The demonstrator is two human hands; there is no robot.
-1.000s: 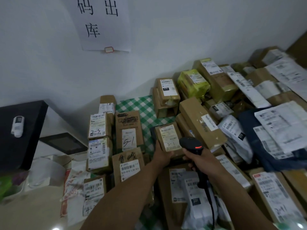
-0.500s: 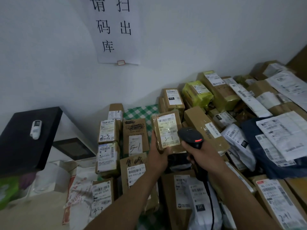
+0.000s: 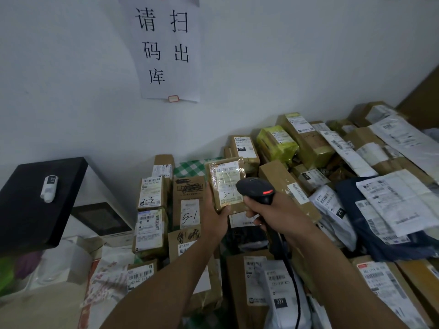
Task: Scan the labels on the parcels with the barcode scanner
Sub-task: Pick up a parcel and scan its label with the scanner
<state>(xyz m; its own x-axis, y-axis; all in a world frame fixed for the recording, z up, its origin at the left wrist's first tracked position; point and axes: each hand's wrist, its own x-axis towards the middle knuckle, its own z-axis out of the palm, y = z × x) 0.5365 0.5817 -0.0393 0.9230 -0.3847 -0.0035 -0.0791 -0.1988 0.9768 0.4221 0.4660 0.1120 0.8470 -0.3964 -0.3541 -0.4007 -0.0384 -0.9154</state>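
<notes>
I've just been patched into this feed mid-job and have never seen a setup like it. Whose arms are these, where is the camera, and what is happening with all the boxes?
There is no machine here. The single picture comes from a camera worn on a person's head, looking forward and down, so the two bare arms are that person's own. The left hand grips a small brown parcel marked 3-1, held up with its label facing the camera. The right hand grips a black barcode scanner with a red light showing, right beside that label. Many other parcels lie packed together below, partly over a green checked cloth. A paper sign hangs on the wall.
</notes>
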